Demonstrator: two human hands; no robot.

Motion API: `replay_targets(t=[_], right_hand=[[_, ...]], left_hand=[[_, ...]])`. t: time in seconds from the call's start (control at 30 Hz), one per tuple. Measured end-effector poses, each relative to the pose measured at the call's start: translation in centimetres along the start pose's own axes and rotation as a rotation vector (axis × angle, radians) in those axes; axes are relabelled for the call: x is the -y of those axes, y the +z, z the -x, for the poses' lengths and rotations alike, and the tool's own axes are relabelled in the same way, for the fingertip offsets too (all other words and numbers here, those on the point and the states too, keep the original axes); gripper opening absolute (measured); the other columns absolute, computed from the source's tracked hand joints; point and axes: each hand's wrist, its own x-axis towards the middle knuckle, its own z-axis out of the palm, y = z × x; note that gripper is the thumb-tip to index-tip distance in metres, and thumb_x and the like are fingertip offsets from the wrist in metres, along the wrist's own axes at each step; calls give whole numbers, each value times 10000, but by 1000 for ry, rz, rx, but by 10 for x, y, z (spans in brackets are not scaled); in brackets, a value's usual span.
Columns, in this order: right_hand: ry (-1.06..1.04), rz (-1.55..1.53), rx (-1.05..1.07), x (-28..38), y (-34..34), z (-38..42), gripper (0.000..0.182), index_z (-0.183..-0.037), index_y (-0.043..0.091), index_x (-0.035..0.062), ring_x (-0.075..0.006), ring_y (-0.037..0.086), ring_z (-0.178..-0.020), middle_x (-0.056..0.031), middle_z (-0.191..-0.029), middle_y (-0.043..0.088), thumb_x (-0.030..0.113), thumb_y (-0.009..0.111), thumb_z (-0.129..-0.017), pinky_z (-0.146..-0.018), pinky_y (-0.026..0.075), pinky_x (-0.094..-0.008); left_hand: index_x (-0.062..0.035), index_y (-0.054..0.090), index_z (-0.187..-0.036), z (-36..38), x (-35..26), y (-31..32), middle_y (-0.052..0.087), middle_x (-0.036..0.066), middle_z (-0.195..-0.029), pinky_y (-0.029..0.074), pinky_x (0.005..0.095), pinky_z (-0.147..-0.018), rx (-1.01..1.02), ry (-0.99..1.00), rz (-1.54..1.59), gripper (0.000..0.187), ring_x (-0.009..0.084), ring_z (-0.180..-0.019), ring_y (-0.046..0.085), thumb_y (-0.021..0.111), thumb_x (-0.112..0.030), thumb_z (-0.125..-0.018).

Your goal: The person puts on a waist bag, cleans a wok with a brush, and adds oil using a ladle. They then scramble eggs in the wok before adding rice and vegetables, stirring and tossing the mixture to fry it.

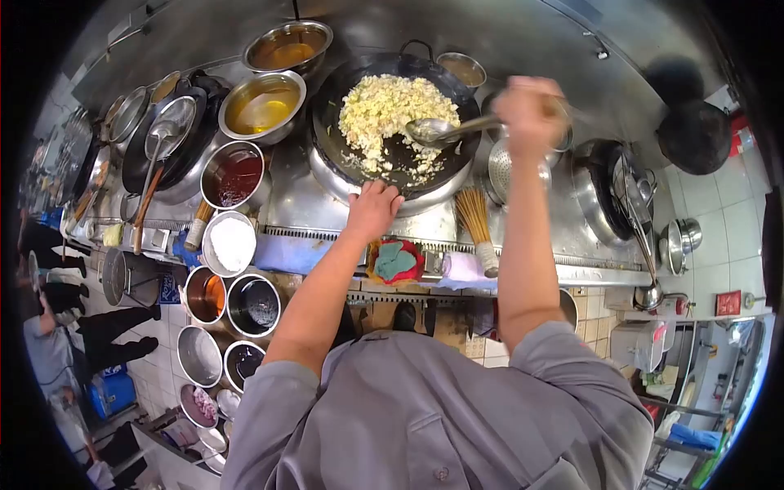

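Observation:
A large black wok (pixel 333 151) holds a heap of chopped yellow and white food (pixel 392 110). My left hand (pixel 376 209) rests at the wok's near rim, its fingers bent over the edge; what they hold there is hard to make out. My right hand (pixel 532 116), blurred by motion, is wrapped round the handle of a metal ladle (pixel 437 131). The ladle's bowl lies in the wok, at the right side of the food.
Bowls of yellow liquid (pixel 263 106) and red sauce (pixel 234 175) stand left of the wok, with a white-filled bowl (pixel 229 243) nearer. A bamboo brush (pixel 474 220) and a green cloth (pixel 395 260) lie at the front. Another wok (pixel 600 188) stands right. People are at far left.

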Motion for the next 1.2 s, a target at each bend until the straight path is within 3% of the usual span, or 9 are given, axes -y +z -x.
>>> replay_targets(t=[0.23,0.33,0.47,0.5,0.7,0.8,0.93,1.03,1.2], right_hand=[[224,-138,155,18,45,-5,370,-594,408,97,-39,374,-470,64,-531,403,43,633,-882,-449,294,-219],[224,33,311,-52,32,2,335,-590,440,86,-32,372,-535,54,-551,426,61,640,-857,-499,306,-235],[42,261,150,-37,51,-72,345,-630,433,114,-49,329,-436,55,-531,390,82,626,-913,-407,271,-244],[172,-45,119,-28,40,-73,353,-608,429,103,-34,399,-485,58,-539,431,109,648,-886,-430,300,-231],[250,235,182,-67,72,-80,317,-614,458,87,-63,421,-448,39,-532,471,145,631,-873,-412,328,-254],[220,-74,161,-28,74,-51,361,-602,415,106,-45,419,-441,29,-523,445,101,617,-901,-409,327,-231],[250,310,331,-83,69,-54,330,-606,458,38,-77,370,-602,9,-543,376,155,622,-868,-556,355,-309],[198,317,87,-52,57,-102,336,-607,471,59,-65,380,-503,37,-545,425,182,633,-875,-462,333,-303],[326,146,220,-99,63,-91,288,-679,454,121,-52,365,-418,55,-540,385,85,614,-915,-384,291,-252]], left_hand=[[-177,611,-995,-3,-1,-2,576,60,-1025,422,554,-773,6,13,-73,238,284,-1051,539,518,-392,-951],[-195,614,-987,-4,-4,-4,586,36,-967,411,522,-751,23,66,-85,231,253,-1023,549,526,-404,-942],[-205,619,-984,-10,-2,0,588,35,-963,406,527,-765,-50,75,-90,220,250,-1017,552,518,-396,-944],[-209,620,-985,-9,-4,1,587,36,-959,405,532,-763,-46,63,-72,221,252,-1016,554,523,-402,-938],[-223,626,-1009,-2,-2,5,584,26,-967,399,553,-775,49,51,-102,224,253,-1021,551,526,-409,-934],[-222,631,-1000,-2,-1,7,585,23,-978,385,546,-787,-3,46,-83,216,248,-1022,548,526,-401,-937],[-216,641,-974,-7,-2,6,574,41,-995,361,534,-803,-8,25,19,196,248,-1023,538,538,-378,-933],[-214,650,-975,0,-2,7,580,35,-993,359,519,-801,7,21,-12,209,243,-1014,541,541,-388,-934],[-213,652,-964,-1,-5,8,571,52,-992,365,531,-814,14,17,25,189,249,-1042,527,549,-367,-926]])
